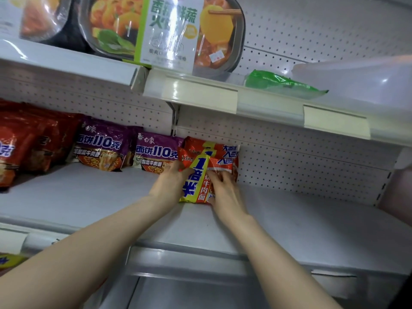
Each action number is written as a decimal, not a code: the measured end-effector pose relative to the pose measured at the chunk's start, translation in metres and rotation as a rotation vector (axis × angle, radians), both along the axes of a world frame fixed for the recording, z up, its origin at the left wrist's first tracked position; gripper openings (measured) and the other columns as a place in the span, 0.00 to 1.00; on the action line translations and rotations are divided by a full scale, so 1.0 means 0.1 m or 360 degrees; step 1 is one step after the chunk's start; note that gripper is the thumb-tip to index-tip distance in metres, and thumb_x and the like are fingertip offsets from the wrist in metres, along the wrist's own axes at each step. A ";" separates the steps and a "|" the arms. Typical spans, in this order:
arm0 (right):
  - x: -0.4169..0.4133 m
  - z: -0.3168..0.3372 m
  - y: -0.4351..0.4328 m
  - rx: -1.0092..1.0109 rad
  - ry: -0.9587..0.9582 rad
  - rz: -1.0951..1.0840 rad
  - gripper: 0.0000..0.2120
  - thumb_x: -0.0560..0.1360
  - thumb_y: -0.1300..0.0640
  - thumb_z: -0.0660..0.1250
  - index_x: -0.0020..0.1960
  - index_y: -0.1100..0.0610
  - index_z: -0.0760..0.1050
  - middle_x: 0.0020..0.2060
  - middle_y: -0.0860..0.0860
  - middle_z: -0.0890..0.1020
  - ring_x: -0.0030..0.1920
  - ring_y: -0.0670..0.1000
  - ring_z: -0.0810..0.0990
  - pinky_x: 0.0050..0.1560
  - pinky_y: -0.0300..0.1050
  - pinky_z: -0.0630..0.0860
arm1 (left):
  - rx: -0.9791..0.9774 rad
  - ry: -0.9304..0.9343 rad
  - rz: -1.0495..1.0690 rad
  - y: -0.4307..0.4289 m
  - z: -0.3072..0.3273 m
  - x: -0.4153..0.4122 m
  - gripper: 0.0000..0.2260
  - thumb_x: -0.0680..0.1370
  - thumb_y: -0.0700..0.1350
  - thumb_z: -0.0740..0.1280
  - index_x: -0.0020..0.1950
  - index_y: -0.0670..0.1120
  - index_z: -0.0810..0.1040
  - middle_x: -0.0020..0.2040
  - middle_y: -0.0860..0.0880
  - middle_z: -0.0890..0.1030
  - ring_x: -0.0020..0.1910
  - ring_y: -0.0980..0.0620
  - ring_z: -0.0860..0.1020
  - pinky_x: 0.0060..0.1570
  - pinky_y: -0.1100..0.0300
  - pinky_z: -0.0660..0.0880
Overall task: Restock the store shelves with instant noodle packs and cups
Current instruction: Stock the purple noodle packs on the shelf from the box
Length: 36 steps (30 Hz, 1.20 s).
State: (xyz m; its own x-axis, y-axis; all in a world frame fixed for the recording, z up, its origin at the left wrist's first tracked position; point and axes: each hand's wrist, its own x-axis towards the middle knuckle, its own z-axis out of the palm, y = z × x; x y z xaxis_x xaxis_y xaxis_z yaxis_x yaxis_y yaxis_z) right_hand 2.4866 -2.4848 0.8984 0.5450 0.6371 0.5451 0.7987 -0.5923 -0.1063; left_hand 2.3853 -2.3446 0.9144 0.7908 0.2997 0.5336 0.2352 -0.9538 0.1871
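I'm looking at white store shelving with a pegboard back panel point(301, 157); the middle shelf point(289, 219) runs across the view. The orange-red noodle packs point(219, 162), a small stack with a yellow band down the front, stand upright near the middle of that shelf; they sit close to the pegboard and just beside the purple noodle packs point(156, 150) on their left.

The left hand point(171, 181) holds the front pack at its left edge, fingers curled onto the wrapper; the right hand point(225, 192) lies on the lower right of the pack's face, fingers spread and pressing on it; both forearms reach up from the bottom of the view.

Further left stand more purple packs, then dark red noodle packs point(29, 139) at the frame's edge.

On the upper shelf point(200, 94) a boxed hot-pot meal point(169, 30) with a green-edged sleeve stands at the front. To its right lie a green packet point(278, 82) and a clear plastic container point(356, 74); I can't tell whether those two touch.
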 end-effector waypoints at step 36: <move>-1.35 0.15 -0.30 0.0443 0.0134 -0.0123 0.31 0.75 0.59 0.70 0.75 0.56 0.64 0.69 0.57 0.70 0.66 0.59 0.72 0.64 0.51 0.70 | -0.0373 -0.0494 -0.0381 -0.18 -0.03 -1.15 0.29 0.71 0.45 0.76 0.69 0.46 0.71 0.60 0.47 0.75 0.55 0.47 0.76 0.51 0.47 0.77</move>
State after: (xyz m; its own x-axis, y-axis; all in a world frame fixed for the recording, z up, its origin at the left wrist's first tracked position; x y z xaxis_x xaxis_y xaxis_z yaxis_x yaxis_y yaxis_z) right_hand 2.3515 -2.5152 0.9137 0.6367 0.4244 0.6438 0.7339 -0.5897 -0.3371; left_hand 2.2698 -2.3629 0.9112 0.6660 0.2685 0.6960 -0.0882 -0.8981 0.4309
